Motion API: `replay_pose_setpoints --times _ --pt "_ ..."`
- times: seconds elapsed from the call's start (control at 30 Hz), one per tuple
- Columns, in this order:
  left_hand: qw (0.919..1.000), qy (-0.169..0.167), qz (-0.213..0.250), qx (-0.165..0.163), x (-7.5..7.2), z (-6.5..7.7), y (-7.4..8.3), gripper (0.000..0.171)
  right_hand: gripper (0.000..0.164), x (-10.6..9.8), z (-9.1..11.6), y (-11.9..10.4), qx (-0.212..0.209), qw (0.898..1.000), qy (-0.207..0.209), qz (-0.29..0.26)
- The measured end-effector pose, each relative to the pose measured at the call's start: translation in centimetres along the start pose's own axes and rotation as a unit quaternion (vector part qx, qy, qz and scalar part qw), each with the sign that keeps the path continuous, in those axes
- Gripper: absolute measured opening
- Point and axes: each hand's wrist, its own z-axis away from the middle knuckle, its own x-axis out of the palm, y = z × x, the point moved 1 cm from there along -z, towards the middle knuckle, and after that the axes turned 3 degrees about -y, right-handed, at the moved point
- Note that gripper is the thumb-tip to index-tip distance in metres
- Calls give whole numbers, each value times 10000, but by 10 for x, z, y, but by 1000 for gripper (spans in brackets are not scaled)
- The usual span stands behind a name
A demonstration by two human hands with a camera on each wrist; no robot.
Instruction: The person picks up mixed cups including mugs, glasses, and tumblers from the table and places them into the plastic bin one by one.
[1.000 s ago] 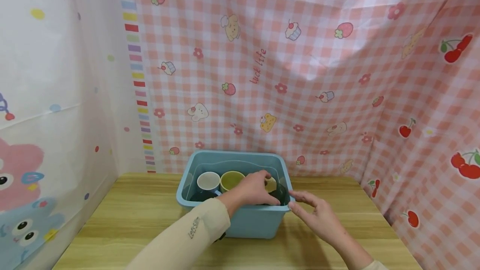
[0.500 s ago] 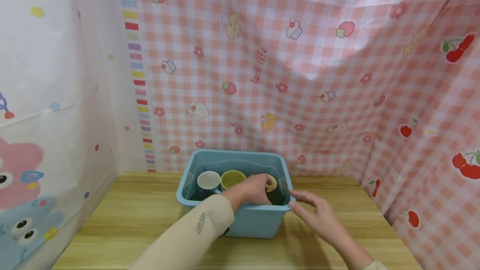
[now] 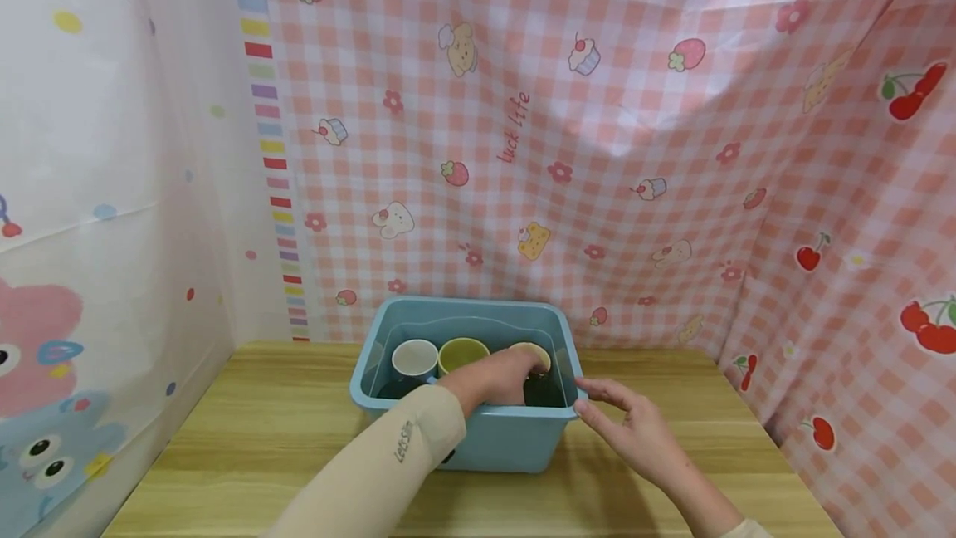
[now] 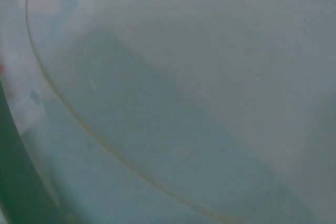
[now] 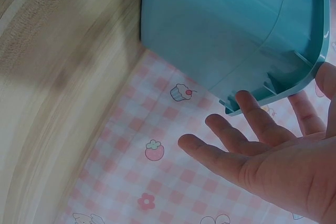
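Note:
A light blue plastic bin stands on the wooden table, with several cups inside. A white cup and an olive-green cup sit to the left; a cream-rimmed cup is at the right. My left hand reaches into the bin beside the cream-rimmed cup, fingers bent down past its near rim. Its fingertips are hidden, so a grip cannot be made out. At the bin's right front corner my right hand touches the rim with thumb and index finger, other fingers spread, as the right wrist view shows.
Bin wall fills the left wrist view. Dark areas show low inside the bin, too dim to identify. A pink checked cloth hangs close behind the table, with more printed cloth on both sides.
My left hand has gone from spread over the right side of the bin to lower and slightly left, its thumb now out of sight. The right hand stays at the rim.

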Motion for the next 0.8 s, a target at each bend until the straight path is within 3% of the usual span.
replay_pose_setpoints --times 0.3,0.63,0.73,0.8 --pt "10000 -69 -25 28 3 -3 -3 61 40 -1 1 0 55 9999 -78 -32" --pt "9992 49 -380 110 7 -6 -7 57 40 -1 0 0 71 10000 -40 -37" --pt "9978 83 -632 168 7 -7 -7 58 40 -1 0 0 71 9999 -54 -63" --pt "9954 169 -900 298 11 -16 -15 58 40 -1 0 0 68 9999 -62 -76"
